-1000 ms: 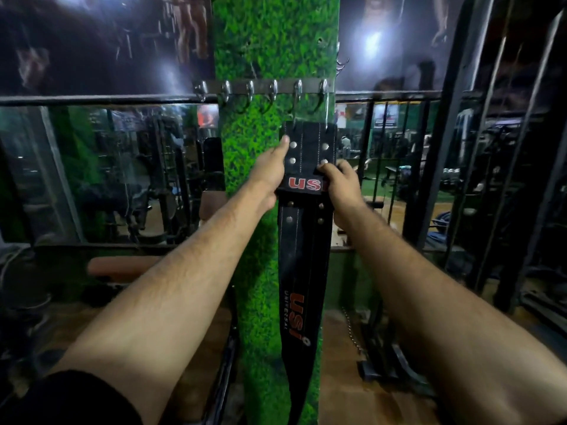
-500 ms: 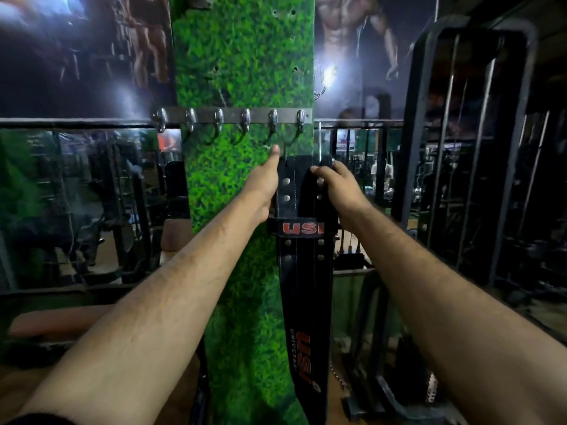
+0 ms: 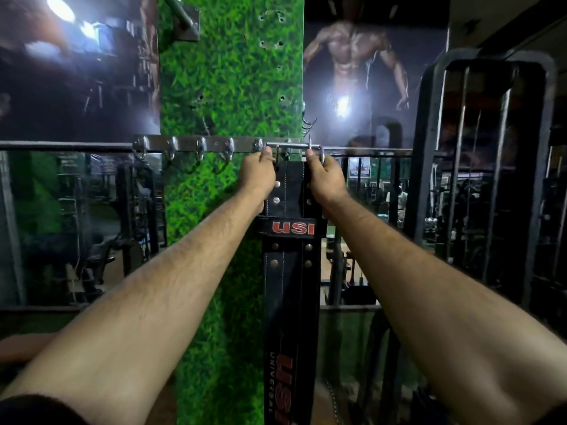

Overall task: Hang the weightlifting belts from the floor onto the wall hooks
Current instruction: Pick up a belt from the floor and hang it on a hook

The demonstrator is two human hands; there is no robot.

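With arms outstretched, left hand (image 3: 257, 176), right hand (image 3: 325, 177) grip belt (image 3: 291, 271) buckle (image 3: 294, 147) at hook rail (image 3: 214, 144).

Hook rail (image 3: 214, 145) running across pillar (image 3: 230, 87), row of hooks hanging below it. Belt (image 3: 290, 271) hanging down pillar's right edge, buckle (image 3: 294, 148) lying at rail's right end. Left hand (image 3: 257, 176) gripping belt's top left edge, right hand (image 3: 325, 176) gripping top right, both just under rail. Poster (image 3: 368, 72) sitting right of pillar, above railing (image 3: 383, 152). Rack frame (image 3: 491, 179) standing far right. Bracket (image 3: 184, 23) sitting at pillar's upper left.
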